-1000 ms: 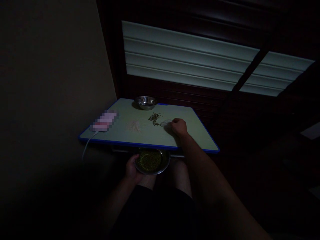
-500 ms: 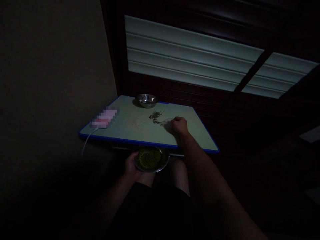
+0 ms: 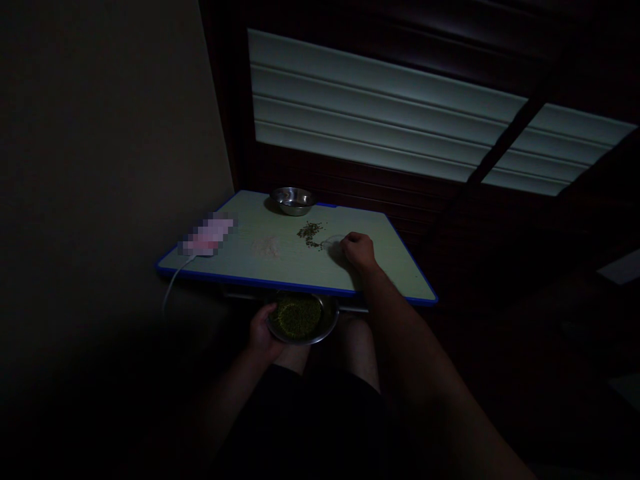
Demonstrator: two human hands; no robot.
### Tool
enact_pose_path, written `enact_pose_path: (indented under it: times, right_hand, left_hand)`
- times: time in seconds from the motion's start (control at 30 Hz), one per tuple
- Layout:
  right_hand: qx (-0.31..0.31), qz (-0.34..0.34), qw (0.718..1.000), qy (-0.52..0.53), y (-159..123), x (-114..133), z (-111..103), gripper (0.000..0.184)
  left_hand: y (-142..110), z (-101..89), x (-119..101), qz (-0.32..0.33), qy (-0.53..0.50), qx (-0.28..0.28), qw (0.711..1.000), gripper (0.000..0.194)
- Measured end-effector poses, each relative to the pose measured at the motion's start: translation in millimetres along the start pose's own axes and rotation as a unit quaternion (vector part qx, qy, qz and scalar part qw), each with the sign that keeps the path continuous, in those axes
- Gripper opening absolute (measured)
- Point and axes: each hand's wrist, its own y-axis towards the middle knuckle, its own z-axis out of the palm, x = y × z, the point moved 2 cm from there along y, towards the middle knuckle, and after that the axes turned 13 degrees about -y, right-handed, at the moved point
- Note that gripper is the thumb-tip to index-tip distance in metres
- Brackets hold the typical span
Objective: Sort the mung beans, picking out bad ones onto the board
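Observation:
Below the table's front edge, my left hand [image 3: 263, 333] grips the left rim of a metal bowl [image 3: 329, 327], thumb on top. Small green grains [image 3: 299, 316], which look like mung beans, fill its bottom. Over the right half of the tabletop, my right hand [image 3: 359, 251] is closed, its fingers pinched on a thin, clear item [image 3: 332, 241] whose kind I cannot make out. The tip of that item reaches a loose scatter of small dark grains [image 3: 310, 233] on the pale tabletop.
A second metal bowl [image 3: 293, 202] stands at the back of the blue-edged table [image 3: 360, 223]. A pale patch [image 3: 267, 247] lies left of the dark grains. At the left rests a blurred pink device [image 3: 207, 237] with a white cable [image 3: 173, 283]. Behind is a dark slatted panel [image 3: 360, 107].

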Motion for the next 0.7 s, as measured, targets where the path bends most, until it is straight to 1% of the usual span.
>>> enact_pose_path:
  times: [0.1,0.3,0.43,0.57,0.7]
  right_hand:
    - [0.009,-0.004,1.0,0.001,0.5,-0.5,0.9,0.017]
    - [0.003,-0.01,1.0,0.021,1.8,-2.3,2.4,0.018]
    - [0.009,-0.036,0.999,0.024,1.2,-1.1,3.7,0.02]
    - [0.005,-0.034,0.999,0.003,0.7,-0.4,2.4,0.02]
    - [0.002,-0.024,1.0,0.009,1.2,-1.0,1.2,0.019]
  left_hand:
    - [1.4,-1.3,-0.1,-0.005,-0.006,0.003,1.0,0.026]
    - [3.3,-3.1,-0.1,0.009,0.013,-0.002,1.0,0.02]
    - [2.5,-1.8,0.6,0.007,0.007,-0.005,1.0,0.019]
    - [1.4,-1.0,0.5,0.012,0.009,-0.002,1.0,0.02]
    - [1.3,-1.4,0.6,0.005,-0.001,0.005,1.0,0.027]
